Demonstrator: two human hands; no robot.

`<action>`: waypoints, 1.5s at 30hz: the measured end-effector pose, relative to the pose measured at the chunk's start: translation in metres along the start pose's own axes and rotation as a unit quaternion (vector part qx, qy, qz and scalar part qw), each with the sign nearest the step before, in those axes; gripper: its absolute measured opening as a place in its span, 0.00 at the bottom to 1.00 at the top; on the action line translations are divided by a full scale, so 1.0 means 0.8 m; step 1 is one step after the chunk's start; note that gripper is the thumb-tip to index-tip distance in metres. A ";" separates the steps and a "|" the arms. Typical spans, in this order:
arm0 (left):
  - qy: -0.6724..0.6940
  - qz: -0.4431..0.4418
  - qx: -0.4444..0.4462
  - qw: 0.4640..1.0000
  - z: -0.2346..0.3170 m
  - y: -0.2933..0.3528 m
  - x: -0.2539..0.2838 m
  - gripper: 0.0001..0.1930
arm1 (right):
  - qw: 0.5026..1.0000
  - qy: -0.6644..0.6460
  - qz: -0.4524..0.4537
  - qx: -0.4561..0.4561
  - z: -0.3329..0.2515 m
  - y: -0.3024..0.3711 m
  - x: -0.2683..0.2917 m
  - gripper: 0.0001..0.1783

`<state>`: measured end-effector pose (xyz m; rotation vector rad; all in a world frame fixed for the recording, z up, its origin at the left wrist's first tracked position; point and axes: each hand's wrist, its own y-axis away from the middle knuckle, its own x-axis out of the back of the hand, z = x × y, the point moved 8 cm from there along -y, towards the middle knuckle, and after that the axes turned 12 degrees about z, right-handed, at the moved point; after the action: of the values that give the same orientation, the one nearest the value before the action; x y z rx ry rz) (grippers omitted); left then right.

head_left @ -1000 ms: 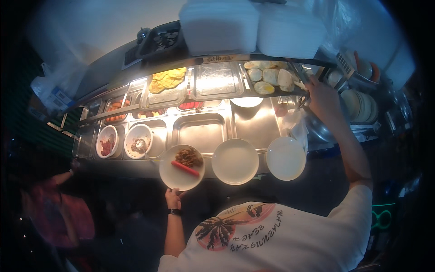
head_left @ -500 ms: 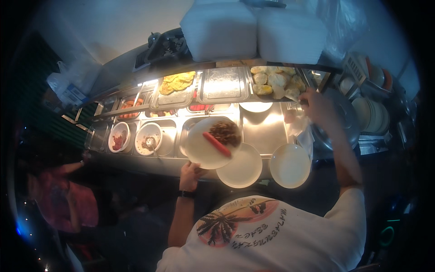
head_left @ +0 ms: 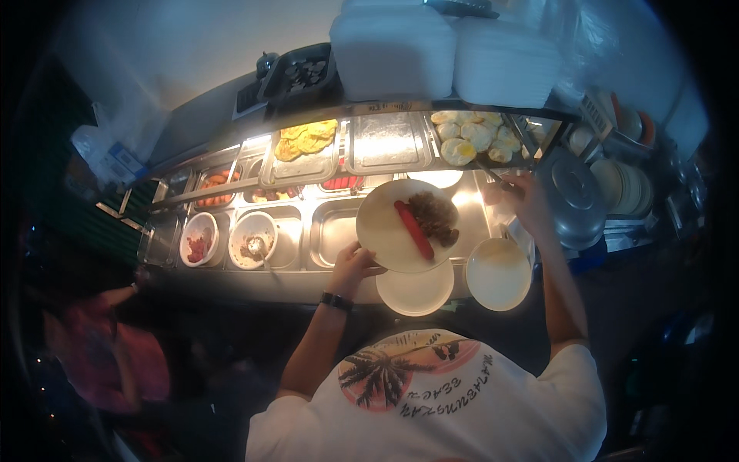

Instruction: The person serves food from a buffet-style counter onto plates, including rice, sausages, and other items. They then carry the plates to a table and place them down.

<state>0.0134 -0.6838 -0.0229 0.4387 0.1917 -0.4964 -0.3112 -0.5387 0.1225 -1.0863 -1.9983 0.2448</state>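
My left hand (head_left: 356, 267) grips the near left rim of a pale round plate (head_left: 379, 231), held above the metal food pans. On the plate lie a red sausage (head_left: 414, 229) and a heap of brown chopped meat (head_left: 436, 218). At the right, my right hand (head_left: 522, 194) is closed around the handle of a thin utensil (head_left: 488, 169). Its far end reaches to the front edge of the tray of fried eggs (head_left: 477, 138); I cannot make out its exact kind.
Two more pale plates, one (head_left: 416, 291) under the held plate and another (head_left: 499, 275) at right, sit along the counter front. Yellow omelettes (head_left: 306, 140) lie on the raised shelf. White bowls (head_left: 202, 240) stand left. A large metal lid (head_left: 573, 202) is at right; another person (head_left: 115, 346) stands left.
The plate in my left hand has moved right and slightly up, toward the eggs. My right hand has shifted down a little, and the utensil now shows at the egg tray's front edge.
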 end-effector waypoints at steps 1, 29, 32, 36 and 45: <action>-0.002 -0.004 -0.002 1.000 0.000 0.000 0.003 0.16 | 1.000 -0.001 -0.029 -0.009 -0.011 0.005 -0.001 0.20; 0.036 0.110 0.043 0.992 -0.092 0.076 0.205 0.16 | 0.983 0.171 -0.054 -0.043 -0.084 -0.032 0.026 0.15; 0.036 0.181 0.045 0.982 -0.133 0.081 0.252 0.15 | 0.974 0.205 -0.095 0.014 -0.047 -0.051 -0.002 0.14; 0.071 0.251 0.037 0.965 -0.179 0.090 0.300 0.14 | 0.978 0.202 -0.020 0.045 -0.027 -0.058 -0.071 0.13; 0.158 0.254 0.038 0.954 -0.242 0.082 0.306 0.14 | 0.996 0.061 0.060 0.018 0.010 -0.021 -0.095 0.14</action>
<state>0.2435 -0.6467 -0.2405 0.6191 0.3566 0.0759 -0.3056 -0.6057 0.0825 -1.1717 -1.8176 0.2704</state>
